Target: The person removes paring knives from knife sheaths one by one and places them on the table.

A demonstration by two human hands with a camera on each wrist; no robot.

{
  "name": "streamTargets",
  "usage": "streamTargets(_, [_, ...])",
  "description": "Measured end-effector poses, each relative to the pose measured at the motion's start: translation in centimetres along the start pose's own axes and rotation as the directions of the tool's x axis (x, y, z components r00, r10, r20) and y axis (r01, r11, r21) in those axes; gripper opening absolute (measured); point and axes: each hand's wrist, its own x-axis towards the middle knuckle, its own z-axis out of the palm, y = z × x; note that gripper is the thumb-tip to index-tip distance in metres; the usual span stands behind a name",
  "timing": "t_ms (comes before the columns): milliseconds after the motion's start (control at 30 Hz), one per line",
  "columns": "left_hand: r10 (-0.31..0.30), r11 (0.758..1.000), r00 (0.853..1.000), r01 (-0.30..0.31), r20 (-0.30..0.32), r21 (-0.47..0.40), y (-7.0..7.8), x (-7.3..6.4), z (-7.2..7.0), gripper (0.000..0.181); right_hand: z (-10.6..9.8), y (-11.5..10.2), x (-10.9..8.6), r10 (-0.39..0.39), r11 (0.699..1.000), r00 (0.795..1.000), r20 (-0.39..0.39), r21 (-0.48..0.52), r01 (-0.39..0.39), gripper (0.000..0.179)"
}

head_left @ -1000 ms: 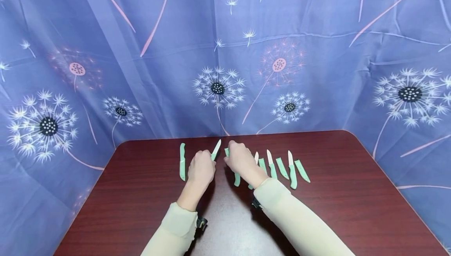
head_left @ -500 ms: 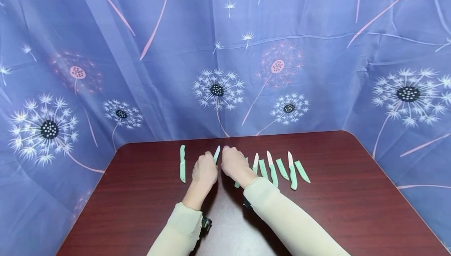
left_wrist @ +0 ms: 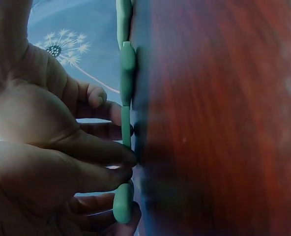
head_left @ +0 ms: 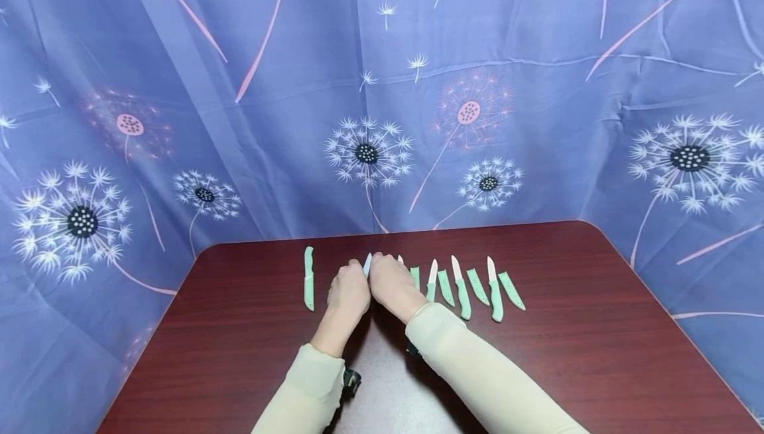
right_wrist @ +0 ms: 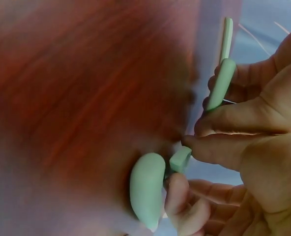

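Observation:
My left hand (head_left: 349,293) grips a small knife by its mint green handle (right_wrist: 221,84); the pale blade (head_left: 367,264) points away from me and is partly hidden behind the fingers. Close beside it, my right hand (head_left: 395,281) pinches a green knife sheath (left_wrist: 126,125) between thumb and fingers. In the head view the hands nearly touch, hiding how blade and sheath meet. The handle end (left_wrist: 123,204) shows low in the left wrist view. Near my right hand lies another knife's green handle (right_wrist: 148,191), seen in the right wrist view.
A sheathed knife (head_left: 308,279) lies to the left on the dark red table (head_left: 239,354). On the right several bare knives (head_left: 493,290) alternate with loose sheaths (head_left: 511,290). A blue dandelion-print cloth (head_left: 286,175) hangs behind the table's far edge.
My right hand has picked up the sheath and moved left to the knife. The left hand has shifted slightly right and nearer. A knife tip and sheath right of the hands have come into view.

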Motion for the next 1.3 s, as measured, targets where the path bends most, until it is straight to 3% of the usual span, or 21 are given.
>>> streamTargets(533, [0.005,1.0,1.0,-0.005,0.025,0.011,-0.21,-0.09,0.2,0.013,0.33,0.33,0.03,0.005,1.0,1.0,-0.013,0.023,-0.004,0.017])
streamTargets(900, [0.054,0.999,0.998,-0.054,-0.012,0.008,-0.43,-0.15,0.32,0.019,0.29,0.45,-0.08,0.0,1.0,1.0,0.002,0.008,0.0,0.015])
streamTargets(1300, [0.058,0.998,0.998,-0.058,0.032,0.015,-0.36,-0.15,0.45,0.028,0.41,0.74,0.03,-0.01,1.0,1.0,0.012,0.028,0.009,0.019])
